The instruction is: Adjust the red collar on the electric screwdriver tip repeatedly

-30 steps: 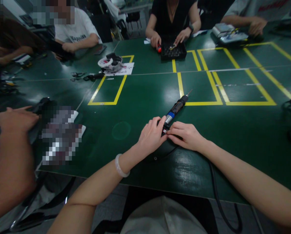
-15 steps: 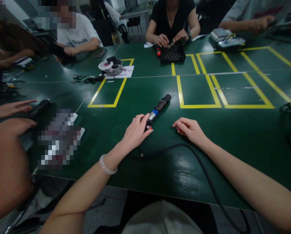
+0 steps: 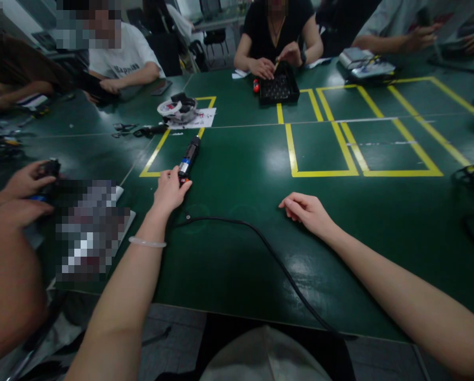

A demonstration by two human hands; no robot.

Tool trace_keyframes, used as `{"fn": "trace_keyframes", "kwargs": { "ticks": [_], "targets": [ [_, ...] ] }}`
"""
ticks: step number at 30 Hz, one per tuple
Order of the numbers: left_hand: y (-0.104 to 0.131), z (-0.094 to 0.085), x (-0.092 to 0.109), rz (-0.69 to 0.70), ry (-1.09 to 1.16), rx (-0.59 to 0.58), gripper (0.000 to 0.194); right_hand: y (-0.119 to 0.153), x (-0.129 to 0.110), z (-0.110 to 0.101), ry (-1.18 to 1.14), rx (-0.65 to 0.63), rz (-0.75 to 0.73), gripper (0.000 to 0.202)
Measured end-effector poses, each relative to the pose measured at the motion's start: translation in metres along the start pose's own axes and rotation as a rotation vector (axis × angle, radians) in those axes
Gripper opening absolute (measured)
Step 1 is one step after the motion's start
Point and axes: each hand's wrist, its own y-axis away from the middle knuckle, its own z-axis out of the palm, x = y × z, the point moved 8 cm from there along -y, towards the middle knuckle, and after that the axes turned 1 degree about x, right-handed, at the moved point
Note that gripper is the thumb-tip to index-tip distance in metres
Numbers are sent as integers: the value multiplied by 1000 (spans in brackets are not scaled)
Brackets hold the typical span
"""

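Note:
My left hand (image 3: pixel 169 189) is closed around the rear end of an electric screwdriver (image 3: pixel 189 157), a slim tool with a black front, a blue band and a bit of orange at the back. Its tip points away from me, toward the left yellow tape outline. From its rear a black cable (image 3: pixel 256 230) runs across the green table (image 3: pixel 237 275) and down over the front edge. My right hand (image 3: pixel 303 209) rests on the table with its fingers curled in. I see nothing between those fingers, though the palm side is hidden.
Yellow tape rectangles (image 3: pixel 324 173) mark the table. A roll of tape (image 3: pixel 170 108) lies on a white paper at the back. Across from me a person handles small parts over a black tray (image 3: pixel 278 95). At left, a co-worker's hand (image 3: pixel 24 182) holds a dark object.
My left hand has moved the electric screwdriver leftward and slightly away from me, and its cable has trailed along. My right hand has stayed put. The left neighbour's hand now grips a dark object.

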Motion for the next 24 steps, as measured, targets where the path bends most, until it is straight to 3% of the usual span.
{"fn": "trace_keyframes", "kwargs": {
  "ticks": [5, 10, 19, 24],
  "targets": [
    [-20, -1, -36, -105, -19, 19, 65, 1, 0, 2, 19, -24, -1, 36],
    [-31, -3, -52, -155, -40, 41, 62, 0, -1, 2, 22, -27, -8, 36],
    [-26, -7, -41, -113, -157, 136, 66, 0, 0, 2, 25, -34, -3, 34],
    [-26, -8, -41, -129, -161, 104, 68, 0, -2, 3, 38, -41, -6, 36]
  ]
}}
